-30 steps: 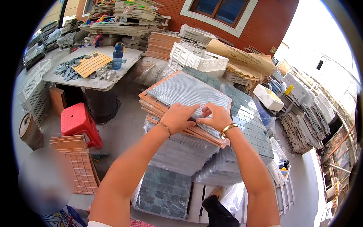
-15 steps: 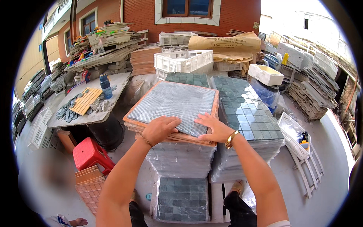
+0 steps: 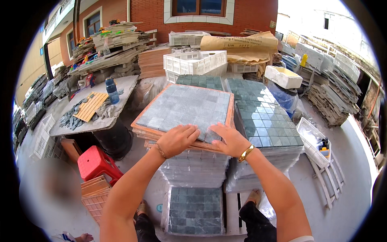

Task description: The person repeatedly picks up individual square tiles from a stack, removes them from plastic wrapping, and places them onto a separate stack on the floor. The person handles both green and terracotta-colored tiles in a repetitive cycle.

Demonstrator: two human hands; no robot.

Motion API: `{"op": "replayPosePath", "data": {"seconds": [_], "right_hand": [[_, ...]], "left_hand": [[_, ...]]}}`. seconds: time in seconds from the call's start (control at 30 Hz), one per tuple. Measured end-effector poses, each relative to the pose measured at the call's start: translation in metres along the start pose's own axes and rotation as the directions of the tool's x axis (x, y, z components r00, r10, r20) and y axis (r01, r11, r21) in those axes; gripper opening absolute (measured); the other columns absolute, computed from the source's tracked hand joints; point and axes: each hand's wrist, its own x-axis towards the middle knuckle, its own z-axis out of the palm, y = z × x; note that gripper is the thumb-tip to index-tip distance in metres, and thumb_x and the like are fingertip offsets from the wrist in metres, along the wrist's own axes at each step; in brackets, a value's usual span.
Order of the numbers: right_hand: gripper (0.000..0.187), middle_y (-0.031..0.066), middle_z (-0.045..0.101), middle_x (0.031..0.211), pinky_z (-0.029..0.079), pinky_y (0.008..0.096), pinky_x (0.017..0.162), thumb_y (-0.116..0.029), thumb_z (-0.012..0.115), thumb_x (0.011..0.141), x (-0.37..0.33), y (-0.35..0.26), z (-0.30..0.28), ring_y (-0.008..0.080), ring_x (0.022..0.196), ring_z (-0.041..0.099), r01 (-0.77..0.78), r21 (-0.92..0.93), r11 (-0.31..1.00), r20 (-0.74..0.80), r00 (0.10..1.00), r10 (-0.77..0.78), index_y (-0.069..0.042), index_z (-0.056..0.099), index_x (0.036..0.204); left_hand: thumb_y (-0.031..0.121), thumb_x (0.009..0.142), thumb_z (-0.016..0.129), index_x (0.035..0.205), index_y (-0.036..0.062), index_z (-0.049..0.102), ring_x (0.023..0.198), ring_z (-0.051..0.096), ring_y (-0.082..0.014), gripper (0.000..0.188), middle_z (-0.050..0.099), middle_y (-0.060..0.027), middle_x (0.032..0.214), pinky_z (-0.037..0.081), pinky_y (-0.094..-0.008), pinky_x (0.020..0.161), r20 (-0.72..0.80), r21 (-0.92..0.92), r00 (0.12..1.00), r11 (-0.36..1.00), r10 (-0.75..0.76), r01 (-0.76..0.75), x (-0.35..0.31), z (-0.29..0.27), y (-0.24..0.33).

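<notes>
A mosaic tile sheet backed with grey mesh lies in an orange-brown frame tray, on top of a stack of similar trays. My left hand rests on the sheet's near edge, its fingers lying forward over the mesh. Beside it, my right hand lies at the near right corner with thumb and fingers apart, touching the sheet and the tray's rim. A narrow gap separates the two hands. Both palms face down, so the undersides of the fingers are hidden.
Plastic-wrapped stacks of green tiles stand to the right, with a lower wrapped stack by my feet. At left are a table with a blue bottle and a red stool. White crates sit behind. A person's hand shows lower left.
My left hand has slid right along the sheet's near edge, closer to my right hand. My right hand has shifted only slightly; the tray looks to be in the same place.
</notes>
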Motion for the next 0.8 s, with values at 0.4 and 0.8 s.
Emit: {"op": "replayPosePath", "data": {"seconds": [0.4, 0.8], "right_hand": [[0.055, 0.0145, 0.048, 0.112, 0.025, 0.0396, 0.096, -0.04, 0.061, 0.068, -0.007, 0.017, 0.005, 0.031, 0.112, 0.037, -0.043, 0.191, 0.981, -0.089, 0.994, 0.061, -0.005, 0.048, 0.108], [0.053, 0.0144, 0.049, 0.111, 0.028, 0.0383, 0.093, -0.042, 0.059, 0.069, 0.001, -0.001, 0.016, 0.0286, 0.111, 0.039, -0.17, 0.056, 0.984, -0.169, 0.97, 0.177, -0.003, 0.051, 0.104]], "left_hand": [[0.006, 0.072, 0.049, 0.101, -0.0002, 0.047, 0.096, 0.05, -0.024, 0.03, 0.052, -0.0123, 0.101, 0.042, -0.0341, 0.08, -0.024, 0.119, 1.0, 0.993, 0.005, -0.002, 0.009, 0.003, 0.019], [0.006, 0.073, 0.051, 0.101, 0.0024, 0.05, 0.098, 0.048, -0.025, 0.028, 0.052, -0.0115, 0.104, 0.04, -0.0327, 0.082, -0.002, -0.316, 0.979, 0.929, -0.204, 0.193, -0.008, -0.007, -0.002]]}}
